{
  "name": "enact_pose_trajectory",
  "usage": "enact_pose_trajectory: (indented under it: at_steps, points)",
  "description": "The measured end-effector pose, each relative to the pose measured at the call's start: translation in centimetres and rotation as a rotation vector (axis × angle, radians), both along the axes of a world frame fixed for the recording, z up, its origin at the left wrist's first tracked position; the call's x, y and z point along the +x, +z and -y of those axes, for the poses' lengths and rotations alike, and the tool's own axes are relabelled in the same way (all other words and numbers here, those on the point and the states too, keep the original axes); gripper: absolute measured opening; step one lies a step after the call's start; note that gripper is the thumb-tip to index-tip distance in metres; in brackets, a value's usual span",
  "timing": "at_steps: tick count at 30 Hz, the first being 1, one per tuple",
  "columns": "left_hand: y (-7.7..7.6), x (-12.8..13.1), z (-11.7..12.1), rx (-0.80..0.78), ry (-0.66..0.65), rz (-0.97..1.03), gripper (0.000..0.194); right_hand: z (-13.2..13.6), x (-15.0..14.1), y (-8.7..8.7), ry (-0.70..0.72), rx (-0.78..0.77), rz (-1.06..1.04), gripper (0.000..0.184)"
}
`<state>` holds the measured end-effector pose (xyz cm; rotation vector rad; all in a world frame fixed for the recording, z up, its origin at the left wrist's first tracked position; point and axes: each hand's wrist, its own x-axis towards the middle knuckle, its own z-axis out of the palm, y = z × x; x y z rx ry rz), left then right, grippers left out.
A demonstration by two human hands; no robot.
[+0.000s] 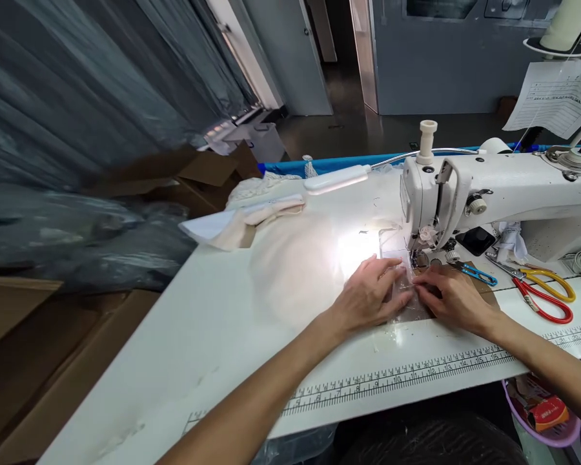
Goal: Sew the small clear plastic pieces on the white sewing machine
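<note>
Right of centre, your left hand (374, 292) lies spread on translucent material (407, 276) by the sewing machine (419, 197); whether your right hand (458, 298) pinches it, I cannot tell. Fingers drifting forward could get stitched; uneven pressure could pucker the material.

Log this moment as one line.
left hand: on translucent material; right hand: fingertips at material's right edge; sewing machine: beyond hands; blue snips: beside right hand; scissors: on tabletop, farther right
</note>
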<state>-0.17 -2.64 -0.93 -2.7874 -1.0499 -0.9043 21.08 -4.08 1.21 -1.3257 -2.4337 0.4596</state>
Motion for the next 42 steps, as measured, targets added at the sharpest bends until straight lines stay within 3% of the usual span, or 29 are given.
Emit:
enact_pose_trajectory:
  at_steps: [4,10,15,18,24,30,42]
  points:
    - [0.2,0.8,1.3,0.075,0.027,0.049,0.023,0.3,-0.7,-0.3,0.044,-0.008,0.07,0.026]
    - [-0.5,0.8,1.0,-0.048,-0.063,0.056,0.016,-1.2,0.8,1.1,0.174,-0.105,-0.075,0.026]
    - [-0.5,-0.2,0.0,-0.044,-0.133,0.096,0.018,-3.1,2.1,1.0,-0.044,-0.221,-0.092,0.031]
    - [-0.5,0.0,0.2,0.026,-0.105,0.047,0.019,-3.1,2.2,-0.2,-0.022,-0.139,-0.109,0.033]
    - [0.0,0.6,0.5,0.171,-0.072,-0.042,0.015,-2.5,2.1,-1.1,0.199,0.057,0.064,0.038]
    - [0.3,0.6,0.1,0.17,-0.129,-0.028,0.015,-2.4,1.5,-0.8,0.184,0.086,0.213,0.038]
    - [-0.2,0.4,0.0,0.206,-0.14,0.03,0.012,-2.3,2.1,-1.2,0.193,0.085,0.078,0.036]
